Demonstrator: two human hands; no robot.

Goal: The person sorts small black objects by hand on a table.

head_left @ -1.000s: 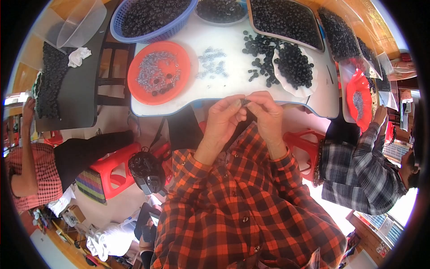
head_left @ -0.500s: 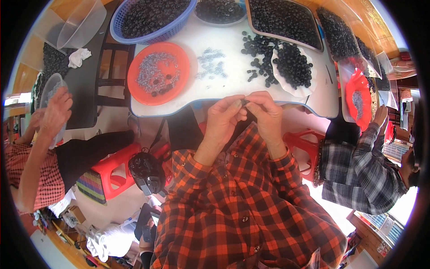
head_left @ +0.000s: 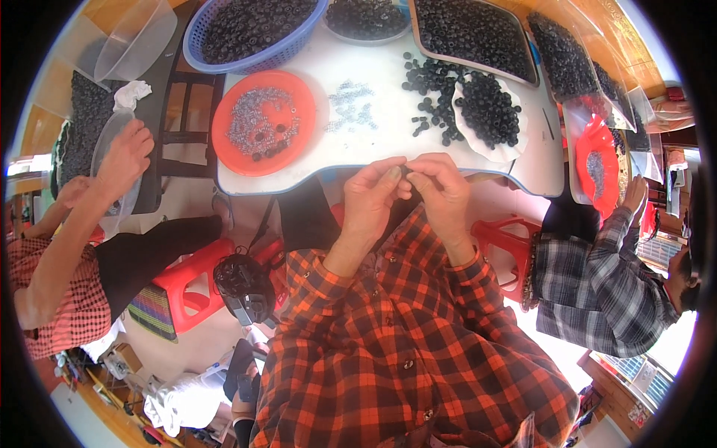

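Note:
Near the table's front edge, my left hand and my right hand meet, thumbs and fingers pinched. Between their fingertips sits a small black piece, mostly covered, so its exact kind is unclear. Beyond my hands, small clear pieces lie loose on the white table. To the left, an orange plate carries more clear pieces and several black ones. On the right, round black pieces are scattered beside a white wavy-edged plate heaped with the same kind.
A blue basket, a bowl and a rimmed tray, all full of black pieces, line the far side. Co-workers sit left and right: one hand is over a clear tub, another near a red wavy dish.
My hands stay nearly in place, with the fingertips shifting slightly around the black piece. The left co-worker's raised hand has moved to the right.

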